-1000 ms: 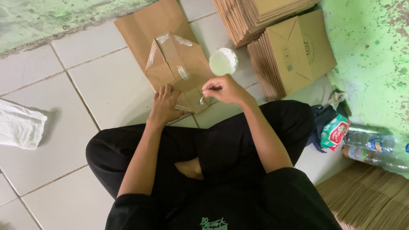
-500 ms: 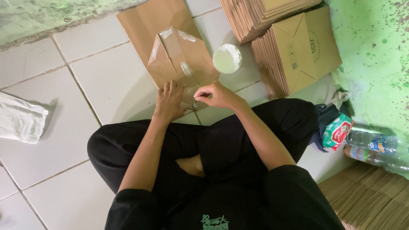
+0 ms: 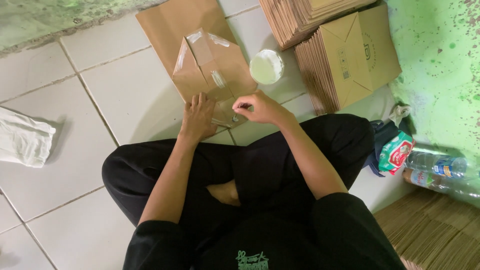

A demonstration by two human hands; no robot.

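The white tiled floor (image 3: pixel 125 100) carries a flat brown paper bag (image 3: pixel 200 55) with its folded bottom raised, a round white plastic tub (image 3: pixel 266 66) just beside it, and leaning stacks of flat brown paper bags (image 3: pixel 350 55) by the green wall. A crumpled white cloth (image 3: pixel 22 142) lies well apart; two clear plastic bottles (image 3: pixel 440 172) lie near a red-and-green packet (image 3: pixel 396 152)

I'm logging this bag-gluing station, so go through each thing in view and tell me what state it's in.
Brown paper bag: lying flat on the floor tiles, bottom flaps folded, shiny strips on them.
Left hand: pressed flat on the bag's near edge.
Right hand: fingertips pinched on a small tool; cannot tell what kind.
Round white tub: open, upright.
Flat bag stacks: piled, leaning.
White cloth: crumpled.
Plastic bottles: lying on their sides.
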